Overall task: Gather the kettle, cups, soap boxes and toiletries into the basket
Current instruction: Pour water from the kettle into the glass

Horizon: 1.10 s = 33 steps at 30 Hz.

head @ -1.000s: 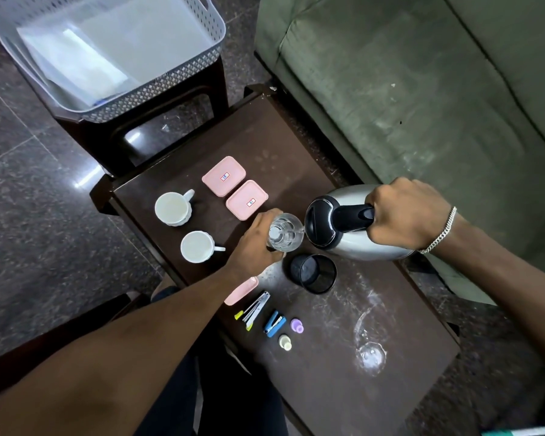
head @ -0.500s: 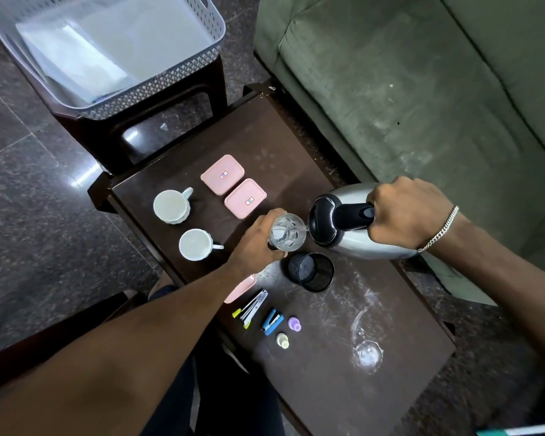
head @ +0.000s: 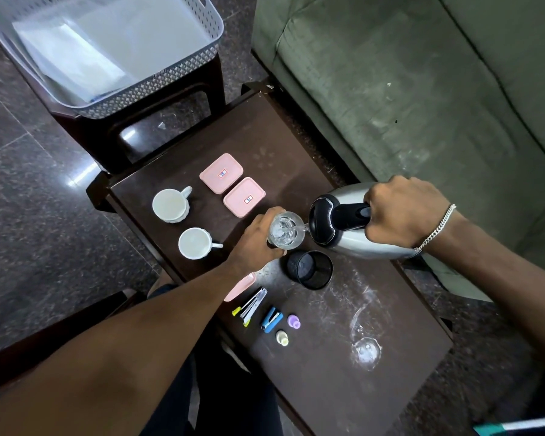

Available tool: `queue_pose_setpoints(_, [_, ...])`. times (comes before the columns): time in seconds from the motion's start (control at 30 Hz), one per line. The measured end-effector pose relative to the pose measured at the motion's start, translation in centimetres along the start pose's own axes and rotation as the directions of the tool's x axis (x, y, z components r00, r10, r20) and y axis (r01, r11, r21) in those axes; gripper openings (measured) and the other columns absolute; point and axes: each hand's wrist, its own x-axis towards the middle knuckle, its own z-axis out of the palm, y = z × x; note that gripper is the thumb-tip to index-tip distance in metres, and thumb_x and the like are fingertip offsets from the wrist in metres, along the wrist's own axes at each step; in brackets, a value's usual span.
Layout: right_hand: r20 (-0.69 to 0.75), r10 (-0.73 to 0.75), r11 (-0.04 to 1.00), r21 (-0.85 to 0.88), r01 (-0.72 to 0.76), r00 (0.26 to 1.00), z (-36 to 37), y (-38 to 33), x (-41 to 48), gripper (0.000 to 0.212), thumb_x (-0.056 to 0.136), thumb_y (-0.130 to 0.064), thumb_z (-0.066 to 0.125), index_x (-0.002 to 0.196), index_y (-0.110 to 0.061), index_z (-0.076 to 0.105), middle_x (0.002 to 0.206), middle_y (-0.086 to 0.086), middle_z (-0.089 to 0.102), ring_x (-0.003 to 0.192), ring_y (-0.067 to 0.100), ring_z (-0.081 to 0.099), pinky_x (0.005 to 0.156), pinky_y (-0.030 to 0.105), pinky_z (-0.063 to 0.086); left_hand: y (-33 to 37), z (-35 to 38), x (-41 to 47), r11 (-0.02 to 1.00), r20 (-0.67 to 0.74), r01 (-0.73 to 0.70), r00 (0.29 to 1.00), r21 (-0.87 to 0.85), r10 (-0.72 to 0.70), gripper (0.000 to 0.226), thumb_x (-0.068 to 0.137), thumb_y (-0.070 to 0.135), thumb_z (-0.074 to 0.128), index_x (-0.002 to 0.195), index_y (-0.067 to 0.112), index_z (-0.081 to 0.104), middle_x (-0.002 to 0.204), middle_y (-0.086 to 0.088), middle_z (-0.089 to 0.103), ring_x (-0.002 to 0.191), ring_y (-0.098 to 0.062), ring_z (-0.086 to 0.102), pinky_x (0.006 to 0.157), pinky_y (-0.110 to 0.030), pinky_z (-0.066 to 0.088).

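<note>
My right hand [head: 403,212] grips the black handle of a steel kettle [head: 356,243], tilted with its spout over a clear glass [head: 285,231]. Water runs into the glass. My left hand [head: 255,243] holds that glass on the dark table [head: 312,165]. Two white cups [head: 170,204] [head: 195,243] stand at the left. Two pink soap boxes [head: 221,173] [head: 244,197] lie behind them. A third pink box [head: 241,286] is partly hidden under my left arm. Small toiletries lie near the front: clippers [head: 252,305], a blue item [head: 271,319], a purple bottle [head: 294,321] and a yellow bottle [head: 282,338]. The grey basket [head: 158,86] sits on a stool at the back left.
A black mesh cup [head: 310,269] stands just in front of the glass. A second clear glass [head: 367,350] lies on its side at the front right. A green sofa [head: 422,89] borders the table's right side. Dark tiled floor lies to the left.
The kettle has tipped a little further toward the glass, and water now streams into it. Both hands stay where they were.
</note>
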Motion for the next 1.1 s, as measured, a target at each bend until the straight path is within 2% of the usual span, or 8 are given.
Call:
queue_pose_setpoints(0.17, [-0.029,-0.019,1.000,-0.015,0.019,0.999,0.09,0.12,-0.14,0.020,0.056,-0.039,0.041,0.057,-0.019,0.039,0.058,0.005,0.046,0.055,0.040,0.063,0.051,0.026,0.034,0.18,-0.12,-0.06,1.000,-0.003,0.005,1.000,0.008,-0.005,0.089,0.065,0.015,0.085,0.140,0.037,0.042,0.127,0.003,0.057,0.115,-0.014,0.054,0.098,-0.025,0.043])
queue_pose_setpoints(0.3, [-0.028,-0.027,0.999,-0.027,0.027,0.999,0.11,0.20,-0.13,0.022,0.057,-0.040,0.044,0.059,-0.018,0.043,0.059,0.005,0.047,0.056,0.040,0.064,0.052,0.027,0.036,0.34,-0.02,-0.10,1.000,-0.010,0.005,1.000,0.015,-0.005,0.089,0.065,0.014,0.084,0.140,0.036,0.041,0.127,0.003,0.056,0.116,-0.013,0.053,0.095,-0.019,0.038])
queue_pose_setpoints(0.5, [-0.031,-0.022,0.999,-0.041,0.020,0.999,-0.17,-0.09,-0.08,0.032,0.060,-0.041,0.044,0.065,-0.013,0.060,0.061,0.006,0.047,0.058,0.040,0.065,0.052,0.028,0.037,0.37,-0.07,-0.10,1.000,-0.001,0.018,1.000,0.016,-0.018,0.090,0.065,0.014,0.085,0.140,0.038,0.040,0.129,0.002,0.056,0.116,-0.016,0.054,0.101,-0.028,0.044])
queue_pose_setpoints(0.87, [-0.010,-0.012,0.999,-0.047,0.011,1.000,-0.51,-0.57,-0.08,0.027,0.065,-0.039,0.055,0.069,-0.013,0.062,0.064,0.005,0.049,0.061,0.040,0.066,0.053,0.028,0.037,0.08,0.13,-0.06,1.000,-0.002,0.018,1.000,0.016,-0.018,0.093,0.065,0.014,0.086,0.140,0.041,0.038,0.129,0.004,0.055,0.116,-0.013,0.053,0.099,-0.025,0.042])
queue_pose_setpoints(1.03, [-0.018,-0.023,0.999,-0.035,0.023,1.000,-0.55,-0.46,-0.26,0.028,0.065,-0.040,0.052,0.067,-0.014,0.061,0.063,0.005,0.048,0.059,0.040,0.065,0.052,0.027,0.037,0.02,0.13,-0.01,1.000,0.002,0.020,1.000,0.022,-0.020,0.093,0.065,0.015,0.086,0.140,0.042,0.038,0.129,0.004,0.055,0.116,-0.013,0.053,0.098,-0.026,0.042])
queue_pose_setpoints(1.1, [-0.024,-0.026,0.999,-0.025,0.025,0.999,-0.47,-0.38,-0.37,0.026,0.064,-0.040,0.047,0.063,-0.015,0.055,0.061,0.005,0.048,0.058,0.040,0.064,0.052,0.027,0.036,0.01,0.07,0.03,0.999,0.006,0.025,1.000,0.025,-0.026,0.093,0.065,0.016,0.086,0.140,0.042,0.038,0.129,0.003,0.055,0.116,-0.013,0.053,0.098,-0.025,0.041])
